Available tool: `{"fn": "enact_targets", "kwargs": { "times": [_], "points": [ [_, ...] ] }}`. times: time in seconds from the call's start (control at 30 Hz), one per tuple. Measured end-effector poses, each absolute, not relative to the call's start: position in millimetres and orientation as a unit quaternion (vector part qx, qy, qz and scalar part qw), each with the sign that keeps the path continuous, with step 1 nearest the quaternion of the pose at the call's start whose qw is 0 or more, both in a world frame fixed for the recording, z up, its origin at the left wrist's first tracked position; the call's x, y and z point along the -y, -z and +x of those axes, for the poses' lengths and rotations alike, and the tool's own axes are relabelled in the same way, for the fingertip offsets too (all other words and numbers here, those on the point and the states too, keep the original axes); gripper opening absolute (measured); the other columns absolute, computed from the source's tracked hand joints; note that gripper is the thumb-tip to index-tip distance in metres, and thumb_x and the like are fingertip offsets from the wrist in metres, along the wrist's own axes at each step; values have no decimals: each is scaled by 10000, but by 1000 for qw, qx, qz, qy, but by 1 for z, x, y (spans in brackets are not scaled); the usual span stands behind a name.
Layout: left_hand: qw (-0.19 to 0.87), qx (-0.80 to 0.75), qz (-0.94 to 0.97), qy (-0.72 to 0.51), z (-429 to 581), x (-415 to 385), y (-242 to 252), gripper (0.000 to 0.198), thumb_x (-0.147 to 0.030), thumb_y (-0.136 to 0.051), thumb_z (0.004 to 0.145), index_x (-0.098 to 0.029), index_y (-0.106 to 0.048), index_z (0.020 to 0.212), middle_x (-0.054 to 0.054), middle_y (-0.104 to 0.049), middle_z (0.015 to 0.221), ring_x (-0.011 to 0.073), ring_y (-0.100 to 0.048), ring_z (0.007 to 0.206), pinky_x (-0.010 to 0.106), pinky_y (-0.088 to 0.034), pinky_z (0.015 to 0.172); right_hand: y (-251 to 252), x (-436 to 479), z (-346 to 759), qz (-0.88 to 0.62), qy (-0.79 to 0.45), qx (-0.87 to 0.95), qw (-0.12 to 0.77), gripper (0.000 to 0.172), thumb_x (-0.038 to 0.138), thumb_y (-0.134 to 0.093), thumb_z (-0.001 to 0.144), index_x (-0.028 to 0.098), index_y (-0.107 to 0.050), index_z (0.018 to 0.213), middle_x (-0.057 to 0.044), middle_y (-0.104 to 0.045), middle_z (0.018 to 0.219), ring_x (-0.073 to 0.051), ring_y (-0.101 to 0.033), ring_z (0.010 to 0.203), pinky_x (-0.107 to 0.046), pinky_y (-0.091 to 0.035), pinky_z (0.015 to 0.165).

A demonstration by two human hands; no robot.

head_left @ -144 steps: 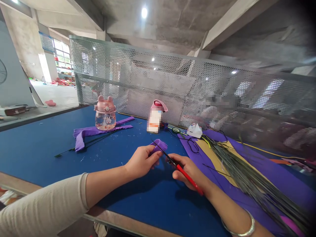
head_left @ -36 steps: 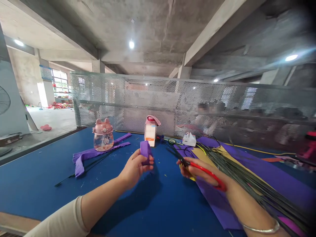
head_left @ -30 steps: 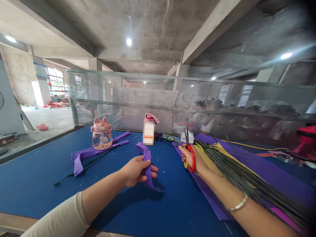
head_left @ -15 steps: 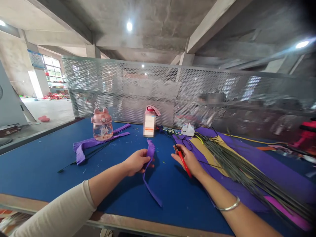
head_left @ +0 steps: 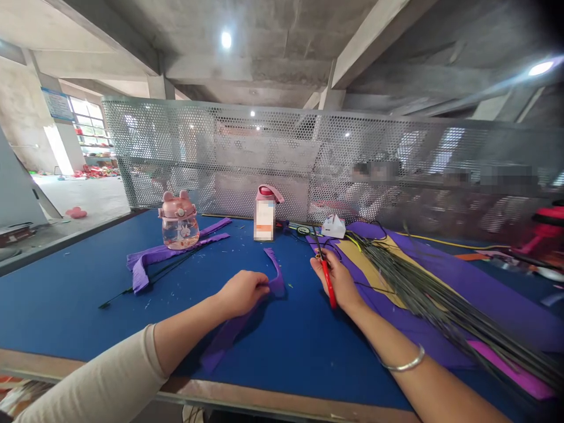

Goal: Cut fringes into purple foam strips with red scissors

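My left hand (head_left: 240,291) is closed on a long purple crepe strip (head_left: 275,276). The strip curves up past my fingers and trails back under my forearm toward the table's near edge. My right hand (head_left: 337,279) grips red-handled scissors (head_left: 326,277), blades pointing away from me toward the mesh screen. Both hands rest low over the blue table (head_left: 79,282), a hand's width apart.
A pink bear-lid bottle (head_left: 178,219) stands on purple strips (head_left: 145,261) with a green wire at left. A pink-capped bottle (head_left: 264,212) and a white object (head_left: 333,226) sit by the perforated metal screen (head_left: 185,147). Purple sheets (head_left: 449,282) and a bundle of dark green wires (head_left: 423,291) cover the right.
The rolled purple piece in my left hand has unrolled into a long strip, now lowered toward the table. My right hand swung the scissors down to the table.
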State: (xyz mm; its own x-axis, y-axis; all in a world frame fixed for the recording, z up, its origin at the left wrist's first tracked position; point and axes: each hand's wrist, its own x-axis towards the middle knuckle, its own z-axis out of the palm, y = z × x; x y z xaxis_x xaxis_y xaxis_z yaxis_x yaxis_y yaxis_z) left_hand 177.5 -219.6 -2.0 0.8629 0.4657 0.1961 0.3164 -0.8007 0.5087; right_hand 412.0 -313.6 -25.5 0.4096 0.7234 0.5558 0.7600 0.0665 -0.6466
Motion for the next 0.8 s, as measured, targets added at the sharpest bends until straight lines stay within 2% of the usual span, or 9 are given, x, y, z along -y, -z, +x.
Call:
{"fn": "enact_targets", "kwargs": {
  "times": [0.07, 0.13, 0.2, 0.27, 0.4, 0.5, 0.63, 0.73, 0.8],
  "points": [
    [163, -118, 962, -182, 174, 216, -3, 248, -133, -411, 816, -212, -646, 824, 41, -669, 975, 190, -586, 929, 257, -409, 734, 25, 314, 410, -684, 20, 541, 488, 447, 503, -487, 834, 147, -509, 1104, -98, -640, 899, -217, -610, 778, -333, -469, 726],
    [133, -18, 975, -177, 172, 217, -7, 334, -50, -380, 787, -221, -659, 848, 26, -630, 1125, 185, -541, 1055, 261, -396, 828, 24, 315, 409, -688, 19, 535, 489, 449, 506, -486, 835, 146, -510, 1102, -100, -641, 905, -220, -610, 783, -334, -468, 725],
    [134, 19, 979, -153, 172, 220, -8, 336, -22, -389, 743, -205, -664, 804, 28, -647, 1080, 170, -570, 996, 243, -412, 801, 24, 315, 410, -693, 19, 527, 492, 453, 513, -486, 831, 144, -514, 1093, -102, -642, 903, -224, -608, 781, -337, -467, 719],
    [143, -5, 981, -131, 173, 224, -7, 290, -37, -419, 706, -187, -660, 767, 37, -675, 923, 157, -606, 836, 229, -428, 709, 24, 314, 410, -694, 18, 522, 496, 456, 518, -490, 825, 144, -520, 1084, -104, -643, 903, -227, -608, 780, -339, -466, 717],
    [162, -141, 965, -152, 176, 226, -2, 152, -161, -476, 717, -173, -624, 686, 38, -643, 698, 162, -582, 650, 245, -408, 591, 26, 314, 411, -686, 18, 530, 499, 443, 517, -495, 826, 152, -526, 1074, -99, -642, 906, -227, -608, 790, -335, -467, 719],
    [259, -279, 906, -188, 180, 222, 1, 198, -306, -454, 778, -176, -567, 679, 27, -603, 617, 156, -565, 550, 244, -391, 505, 24, 315, 411, -683, 24, 532, 500, 457, 523, -482, 831, 156, -511, 1102, -75, -634, 845, -210, -599, 732, -323, -471, 687],
    [442, -363, 796, -199, 183, 218, 2, 294, -406, -343, 844, -175, -522, 877, 33, -616, 661, 156, -596, 532, 242, -430, 475, 12, 321, 410, -670, 78, 513, 530, 483, 531, -453, 841, 159, -484, 1147, -68, -614, 850, -196, -578, 689, -320, -472, 662],
    [434, -297, 830, -185, 179, 216, -2, 325, -425, -380, 830, -167, -564, 901, 59, -652, 783, 175, -624, 695, 260, -472, 600, 4, 326, 410, -660, 111, 502, 548, 461, 524, -425, 858, 170, -477, 1150, -59, -593, 843, -187, -558, 671, -329, -465, 665],
    [405, -224, 877, -128, 174, 216, -5, 295, -345, -477, 775, -174, -593, 985, 60, -659, 920, 177, -615, 794, 257, -470, 679, 2, 328, 409, -652, 115, 501, 556, 443, 518, -414, 866, 180, -471, 1148, -53, -581, 841, -190, -557, 694, -332, -461, 673]
  ]
}}
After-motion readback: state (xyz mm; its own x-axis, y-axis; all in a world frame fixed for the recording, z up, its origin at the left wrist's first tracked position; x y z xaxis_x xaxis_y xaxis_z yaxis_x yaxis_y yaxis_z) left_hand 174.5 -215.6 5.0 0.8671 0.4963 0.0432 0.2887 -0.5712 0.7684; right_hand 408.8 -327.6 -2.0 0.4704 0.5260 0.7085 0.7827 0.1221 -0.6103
